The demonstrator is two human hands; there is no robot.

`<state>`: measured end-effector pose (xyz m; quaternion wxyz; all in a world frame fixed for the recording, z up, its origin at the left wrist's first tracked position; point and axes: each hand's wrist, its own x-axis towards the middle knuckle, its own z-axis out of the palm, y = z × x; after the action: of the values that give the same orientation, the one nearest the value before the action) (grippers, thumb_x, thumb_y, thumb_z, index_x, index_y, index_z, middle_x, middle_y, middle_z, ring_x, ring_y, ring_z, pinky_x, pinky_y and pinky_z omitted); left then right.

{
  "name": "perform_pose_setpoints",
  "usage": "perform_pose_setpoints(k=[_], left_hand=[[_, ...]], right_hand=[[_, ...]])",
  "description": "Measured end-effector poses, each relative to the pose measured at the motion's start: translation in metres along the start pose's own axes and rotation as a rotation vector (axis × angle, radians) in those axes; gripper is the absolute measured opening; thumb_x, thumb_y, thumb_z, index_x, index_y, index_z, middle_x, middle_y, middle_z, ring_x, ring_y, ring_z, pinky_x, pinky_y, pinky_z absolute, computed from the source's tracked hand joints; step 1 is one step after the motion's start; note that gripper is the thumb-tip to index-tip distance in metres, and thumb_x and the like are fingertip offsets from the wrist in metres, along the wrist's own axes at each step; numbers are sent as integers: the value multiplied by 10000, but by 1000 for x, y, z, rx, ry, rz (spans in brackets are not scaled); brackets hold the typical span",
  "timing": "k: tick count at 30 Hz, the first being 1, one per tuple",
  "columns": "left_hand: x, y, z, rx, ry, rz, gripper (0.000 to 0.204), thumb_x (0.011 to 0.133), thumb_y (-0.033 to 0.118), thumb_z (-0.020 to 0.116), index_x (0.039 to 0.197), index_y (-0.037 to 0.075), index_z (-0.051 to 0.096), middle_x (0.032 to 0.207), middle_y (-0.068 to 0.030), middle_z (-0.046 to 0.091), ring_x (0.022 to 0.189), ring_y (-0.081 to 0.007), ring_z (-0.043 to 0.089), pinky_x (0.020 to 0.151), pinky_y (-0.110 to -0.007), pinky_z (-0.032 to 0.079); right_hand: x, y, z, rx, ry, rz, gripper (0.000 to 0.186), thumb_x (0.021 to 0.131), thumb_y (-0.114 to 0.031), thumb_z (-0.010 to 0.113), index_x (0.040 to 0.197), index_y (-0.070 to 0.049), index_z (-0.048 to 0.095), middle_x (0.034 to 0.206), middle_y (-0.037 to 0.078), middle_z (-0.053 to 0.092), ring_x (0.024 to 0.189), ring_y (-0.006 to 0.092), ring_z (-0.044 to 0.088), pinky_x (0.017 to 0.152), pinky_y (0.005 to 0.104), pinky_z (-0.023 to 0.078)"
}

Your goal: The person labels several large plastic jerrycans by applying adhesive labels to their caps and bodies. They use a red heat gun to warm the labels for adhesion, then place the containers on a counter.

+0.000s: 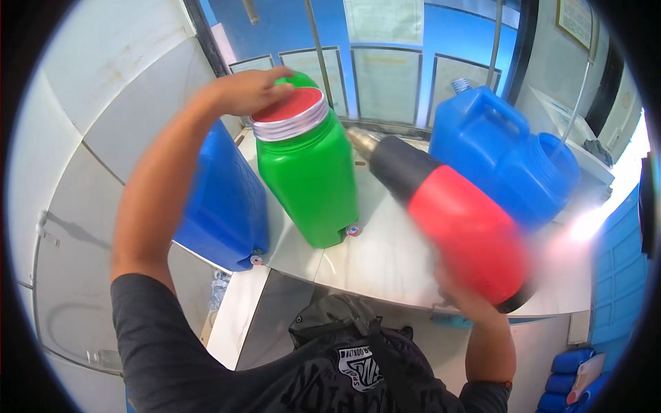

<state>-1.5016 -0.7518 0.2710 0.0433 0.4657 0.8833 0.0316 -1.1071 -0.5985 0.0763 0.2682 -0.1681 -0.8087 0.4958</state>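
Note:
A green plastic water jug (310,182) stands slightly tilted on the white counter, with a silver-rimmed red cap (296,110) and a small tap (353,230) low on its front. My left hand (251,93) reaches over the cap, its fingers closed at the green handle behind it; the fingertips are partly hidden. In my right hand (468,299) is a red and black heat gun (461,213), blurred by motion. Its metal nozzle points at the jug's upper right side, a little apart from it. The gun's body hides most of my right fingers.
A blue jug (224,199) with a tap stands left of the green one, partly behind my left arm. Another blue jug (482,131), with a wide uncapped mouth, lies at the right. The white counter (385,258) has a curved front edge. Blue containers (568,378) sit at lower right.

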Motion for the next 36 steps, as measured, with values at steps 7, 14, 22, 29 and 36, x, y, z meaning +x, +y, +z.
perform_pose_setpoints(k=[7, 14, 22, 29, 36], left_hand=[[4, 2, 7, -43, 190, 324, 555, 1053, 438, 412, 1496, 104, 386, 1134, -176, 680, 1041, -310, 664, 944, -400, 518], [-6, -12, 0, 99, 107, -118, 701, 1023, 561, 386, 1521, 68, 362, 1306, -246, 618, 1192, -375, 611, 1055, -422, 453], [-3, 23, 31, 7, -7, 310, 775, 988, 570, 409, 1549, 42, 325, 1562, -237, 336, 1467, -388, 288, 1206, -456, 219], [-2, 58, 56, -3, 143, -153, 712, 974, 508, 442, 1523, 60, 376, 1501, -231, 411, 1387, -392, 385, 1172, -451, 283], [13, 47, 48, -216, 68, 116, 553, 983, 462, 443, 1329, 41, 534, 1276, -145, 526, 1237, -302, 487, 1084, -400, 368]], right_hand=[[9, -16, 8, -294, 96, -553, 320, 755, -65, 807, 1054, -44, 696, 911, 38, 696, 791, 175, 663, 692, 331, 532], [-1, 7, -7, -327, -66, -437, 375, 761, -149, 828, 1092, -59, 679, 989, 58, 684, 864, 215, 665, 766, 377, 533], [-101, 43, -128, 774, 322, -182, 497, 833, -241, 763, 1256, -58, 578, 1238, 226, 590, 734, 238, 678, 671, 358, 588], [-64, 38, -258, 322, 706, -381, 526, 1032, -294, 512, 1426, 34, 394, 1497, 336, 360, 637, 139, 606, 550, 234, 540], [57, 66, -381, 88, 684, 35, 431, 926, -340, 700, 1199, -16, 619, 874, 56, 694, 630, 86, 579, 553, 257, 483]])
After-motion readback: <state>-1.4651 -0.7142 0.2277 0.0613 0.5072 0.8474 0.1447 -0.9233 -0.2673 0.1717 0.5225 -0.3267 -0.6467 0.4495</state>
